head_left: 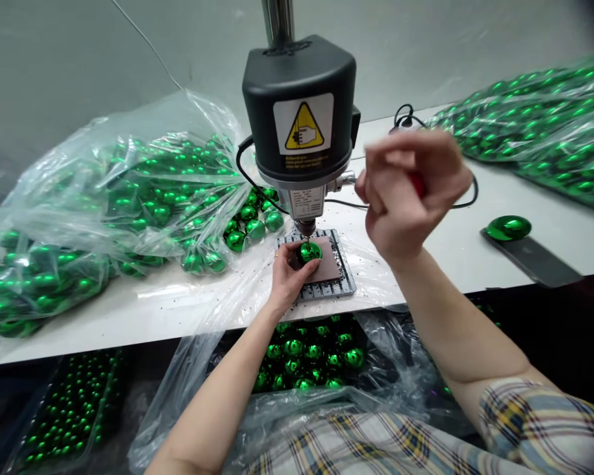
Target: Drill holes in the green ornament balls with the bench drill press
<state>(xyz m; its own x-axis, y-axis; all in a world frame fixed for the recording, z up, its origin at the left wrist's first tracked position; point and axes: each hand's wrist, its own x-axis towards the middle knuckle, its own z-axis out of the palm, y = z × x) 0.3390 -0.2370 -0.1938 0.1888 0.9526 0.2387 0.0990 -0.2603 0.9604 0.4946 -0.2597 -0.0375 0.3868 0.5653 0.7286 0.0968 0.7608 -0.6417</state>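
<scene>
My left hand point(293, 274) is closed round a shiny green ball point(311, 251), steadying it on a pinkish pad point(327, 260) over the slotted metal base point(346, 284). The bit of the drill press point(299, 112) comes down onto the top of the ball. Up at the right of the machine, my right hand point(410, 191), slightly blurred, grips the feed lever point(346, 179); a bit of red shows between its fingers. Dark shavings lie around the base.
Clear plastic bags of green balls point(143, 191) sit left, with another bag point(539, 125) at the back right. A half ball point(509, 227) rests on a phone point(539, 260). Below the table edge are more balls point(294, 348) in plastic and a bin point(69, 406) of them.
</scene>
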